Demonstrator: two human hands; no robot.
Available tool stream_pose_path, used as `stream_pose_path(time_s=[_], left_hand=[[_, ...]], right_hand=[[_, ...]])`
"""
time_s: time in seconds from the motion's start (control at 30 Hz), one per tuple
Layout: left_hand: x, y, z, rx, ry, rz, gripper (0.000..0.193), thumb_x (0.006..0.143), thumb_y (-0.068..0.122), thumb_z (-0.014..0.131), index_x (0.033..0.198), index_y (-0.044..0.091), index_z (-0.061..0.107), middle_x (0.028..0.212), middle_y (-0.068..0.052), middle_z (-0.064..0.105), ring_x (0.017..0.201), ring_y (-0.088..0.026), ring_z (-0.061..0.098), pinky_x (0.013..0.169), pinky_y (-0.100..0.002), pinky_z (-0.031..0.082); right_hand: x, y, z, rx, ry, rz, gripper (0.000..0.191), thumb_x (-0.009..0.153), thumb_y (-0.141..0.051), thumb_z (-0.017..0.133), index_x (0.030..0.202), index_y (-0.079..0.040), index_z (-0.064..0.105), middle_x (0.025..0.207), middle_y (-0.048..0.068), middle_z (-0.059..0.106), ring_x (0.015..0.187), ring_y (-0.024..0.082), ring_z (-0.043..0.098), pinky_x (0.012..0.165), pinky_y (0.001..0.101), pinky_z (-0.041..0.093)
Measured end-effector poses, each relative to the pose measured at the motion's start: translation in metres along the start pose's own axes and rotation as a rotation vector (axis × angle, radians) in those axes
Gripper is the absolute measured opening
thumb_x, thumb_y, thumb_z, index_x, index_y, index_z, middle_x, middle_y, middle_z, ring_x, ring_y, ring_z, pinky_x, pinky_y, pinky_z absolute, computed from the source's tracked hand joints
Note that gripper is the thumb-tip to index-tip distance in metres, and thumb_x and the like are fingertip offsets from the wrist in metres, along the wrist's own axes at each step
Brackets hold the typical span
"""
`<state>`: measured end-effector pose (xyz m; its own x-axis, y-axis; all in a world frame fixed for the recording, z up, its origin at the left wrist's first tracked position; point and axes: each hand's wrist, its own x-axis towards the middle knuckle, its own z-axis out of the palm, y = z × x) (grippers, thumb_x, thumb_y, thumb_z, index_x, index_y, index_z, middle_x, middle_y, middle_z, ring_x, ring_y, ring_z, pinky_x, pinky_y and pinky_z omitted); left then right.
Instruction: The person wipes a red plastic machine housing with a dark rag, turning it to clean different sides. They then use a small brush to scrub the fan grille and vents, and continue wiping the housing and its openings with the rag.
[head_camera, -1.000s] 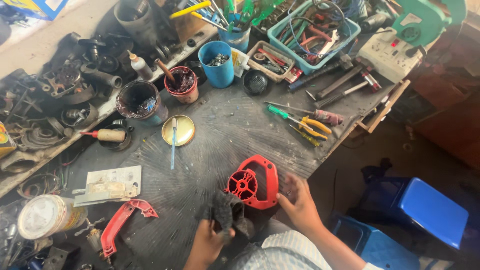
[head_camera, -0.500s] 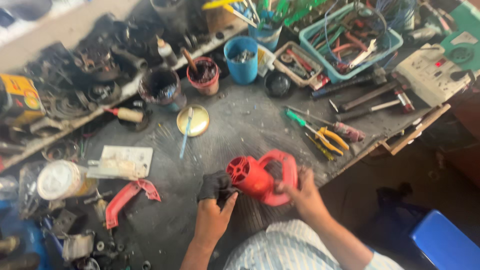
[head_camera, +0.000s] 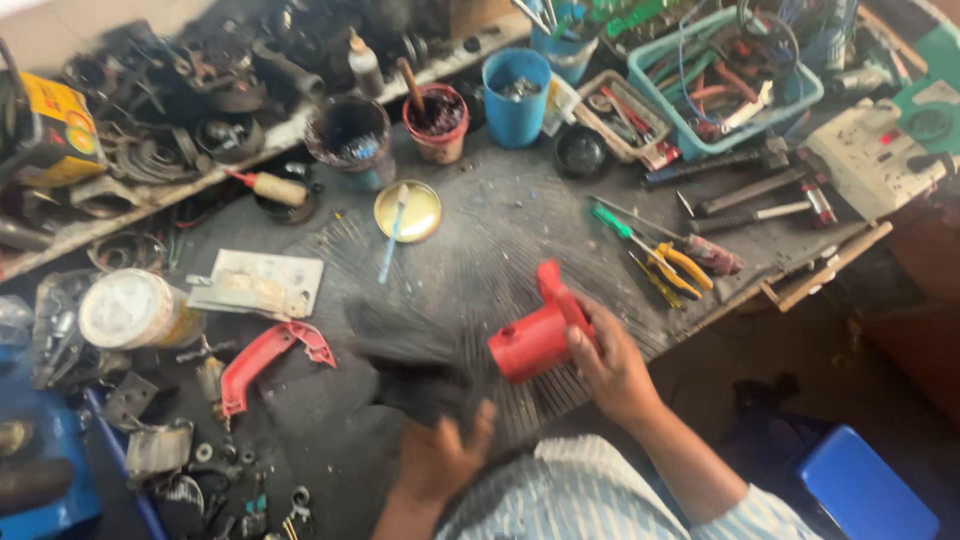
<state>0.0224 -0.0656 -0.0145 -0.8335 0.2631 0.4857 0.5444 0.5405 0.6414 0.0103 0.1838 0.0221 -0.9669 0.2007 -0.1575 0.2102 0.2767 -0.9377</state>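
Housing (head_camera: 535, 340) red, long axis level, open end leftward | right hand (head_camera: 610, 365) grips it | left hand (head_camera: 440, 455) grips blurred black part (head_camera: 415, 375)

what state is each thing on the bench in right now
red housing: held in right hand, tilted
black part: in left hand, blurred
blue cup: upright, holds small parts
red handle: lying flat
pliers: lying flat, unheld
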Motion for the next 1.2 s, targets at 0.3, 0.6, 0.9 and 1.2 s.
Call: stream_pose_path(time_s=[0.3,0.6,0.9,1.2], left_hand=[[0.032,-0.001,0.027,0.105,-0.173,0.068,0.039,0.091,0.034,0.070,0.117,0.006,0.061,0.128,-0.021,0.061,0.129,-0.040,0.053,0.120,-0.057,0.030],[0.064,0.002,0.073,0.225,-0.521,-0.026,0.037,0.090,0.021,0.068,0.121,0.001,0.065,0.115,-0.016,0.068,0.108,-0.035,0.066,0.095,-0.048,0.051],[0.084,0.040,0.075,0.409,-0.861,-0.007,0.030,0.095,0.021,0.056,0.112,0.001,0.070,0.116,-0.018,0.069,0.107,-0.035,0.068,0.088,-0.045,0.057],[0.050,0.037,0.080,0.577,-0.482,0.231,0.050,0.094,0.022,0.055,0.134,-0.008,0.059,0.119,-0.019,0.068,0.109,-0.033,0.066,0.096,-0.044,0.050]], right_hand=[[-0.012,0.039,0.019,0.107,-0.030,-0.108,0.038,0.100,-0.036,0.053,0.112,-0.002,0.064,0.092,0.003,0.061,0.086,0.011,0.055,0.079,0.0240,0.046],[-0.042,0.065,0.032,0.324,0.111,-0.015,0.044,0.101,-0.048,0.046,0.099,-0.004,0.055,0.067,-0.002,0.047,0.052,0.008,0.042,0.047,0.0244,0.036],[-0.069,0.105,0.046,0.467,0.287,-0.385,0.074,0.094,-0.069,0.049,0.125,-0.001,0.055,0.068,-0.004,0.054,0.054,0.002,0.045,0.049,0.0186,0.034],[-0.060,0.104,0.031,0.596,0.143,-0.058,0.052,0.102,-0.052,0.060,0.105,-0.001,0.055,0.072,-0.001,0.050,0.059,0.006,0.042,0.051,0.0236,0.033]])
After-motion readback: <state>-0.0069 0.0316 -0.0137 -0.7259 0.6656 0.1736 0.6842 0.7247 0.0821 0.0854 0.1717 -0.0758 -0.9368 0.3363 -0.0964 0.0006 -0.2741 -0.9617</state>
